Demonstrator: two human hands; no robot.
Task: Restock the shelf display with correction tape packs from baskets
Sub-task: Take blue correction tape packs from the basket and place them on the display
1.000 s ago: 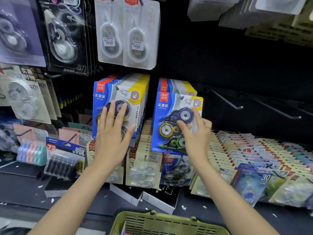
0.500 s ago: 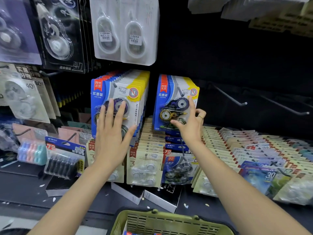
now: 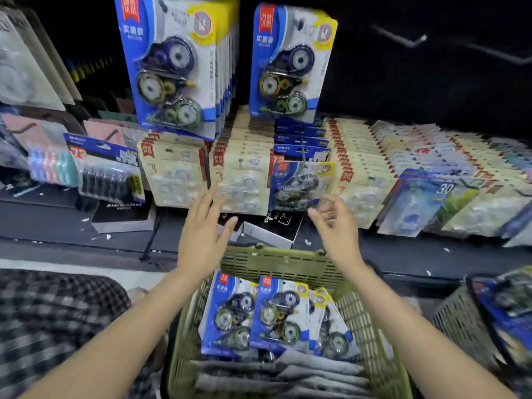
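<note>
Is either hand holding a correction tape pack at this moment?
No: the left hand and right hand hover open and empty above the olive-green plastic basket of blue correction tape packs.

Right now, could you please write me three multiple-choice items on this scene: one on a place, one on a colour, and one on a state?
1. Where do the loose correction tape packs lie?
A. In the green basket below the hands
B. On the checked cloth
C. On the bare hooks at upper right

2. What colour is the card at the left edge of the hanging packs?
A. Red
B. Blue
C. Orange

3. How are the hands?
A. Both grip a pack
B. Only the right hand holds a pack
C. The left hand and the right hand are both open and hold nothing

Answers: 1 A, the packs lean together inside the basket's slotted walls. 2 B, a blue band runs down each card's left side. 3 C, the fingers are spread above the basket with nothing between them.
</note>
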